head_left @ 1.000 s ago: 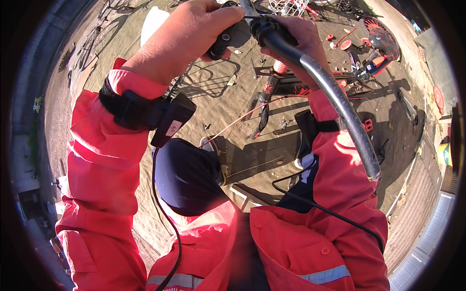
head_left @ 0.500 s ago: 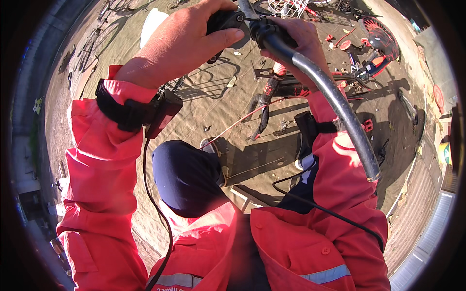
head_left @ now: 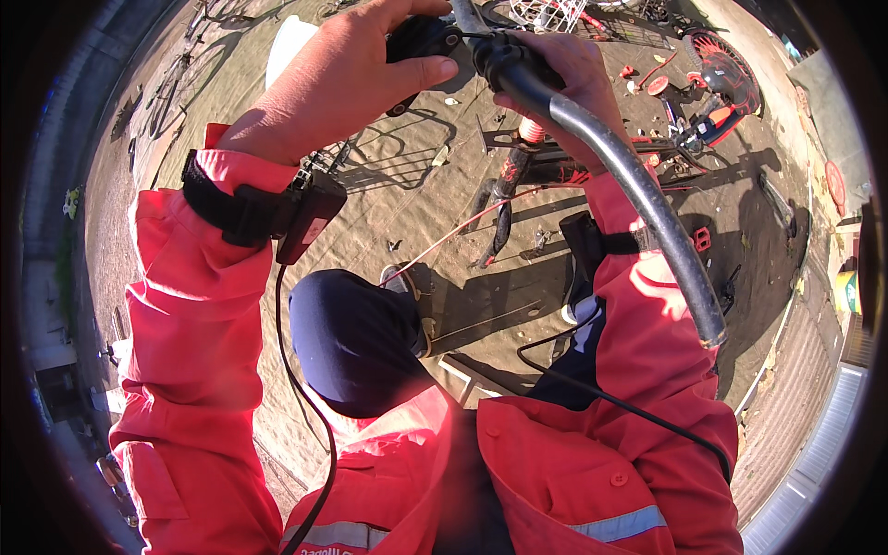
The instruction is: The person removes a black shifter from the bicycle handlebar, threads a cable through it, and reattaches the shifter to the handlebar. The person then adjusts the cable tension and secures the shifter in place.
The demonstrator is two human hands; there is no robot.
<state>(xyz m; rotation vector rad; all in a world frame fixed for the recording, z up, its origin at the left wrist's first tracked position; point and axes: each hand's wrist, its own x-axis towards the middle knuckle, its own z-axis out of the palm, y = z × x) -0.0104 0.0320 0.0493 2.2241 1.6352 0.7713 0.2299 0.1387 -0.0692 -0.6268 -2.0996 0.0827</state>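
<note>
Left hand (head_left: pixel 338 74) rolled over versus 1 s ago, thumb now lower; it's gripping a black rounded part (head_left: pixel 421 42) beside the curved black metal handlebar (head_left: pixel 668 231). Right fingers curled under the bar, which runs over the right sleeve (head_left: pixel 652 356).

Sun's super bright, hard dark shadows (head_left: pixel 476 301) on the ground (head_left: pixel 388 205), right sleeve (head_left: pixel 662 282) kinda blown out in spots, plus heavy fisheye bending toward the blacked-out edges.
</note>
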